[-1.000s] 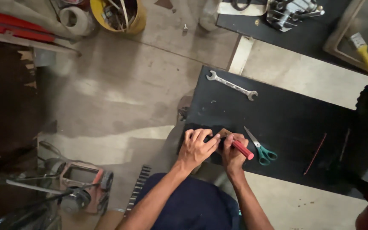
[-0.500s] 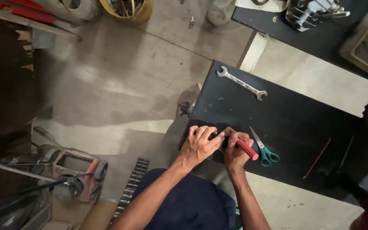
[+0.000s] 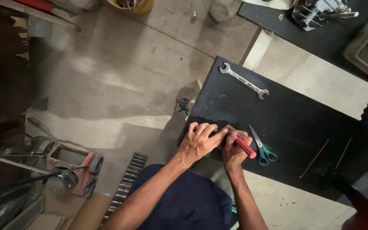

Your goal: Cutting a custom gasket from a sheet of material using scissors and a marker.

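hands first: my left hand (image 3: 199, 142) lies curled, fingers folded down over a small dark piece at the near edge of the black surface (image 3: 294, 115), pressing it flat. what that piece is i cannot tell, since my fingers cover most of it; only a brownish corner shows between the two hands. my right hand (image 3: 234, 151) is closed tight around a red-handled tool (image 3: 245, 148), whose red grip sticks out toward the right past my knuckles while its working end meets the covered piece. the two hands touch each other at the fingertips.

just beside the red grip, on its right, lie green-handled scissors (image 3: 261, 150), blades pointing away from me. farther up the surface, well apart from my hands, a double-ended open spanner (image 3: 244, 81) lies on a slant. a thin reddish rod (image 3: 314, 159) rests near the right end.

below the surface is the concrete floor (image 3: 120, 72). at my left a small red lawnmower (image 3: 71, 164) stands on it, and near it a strip of toothed black track (image 3: 126, 183). a yellow bucket (image 3: 139, 5) sits at the top edge, partly cut off.
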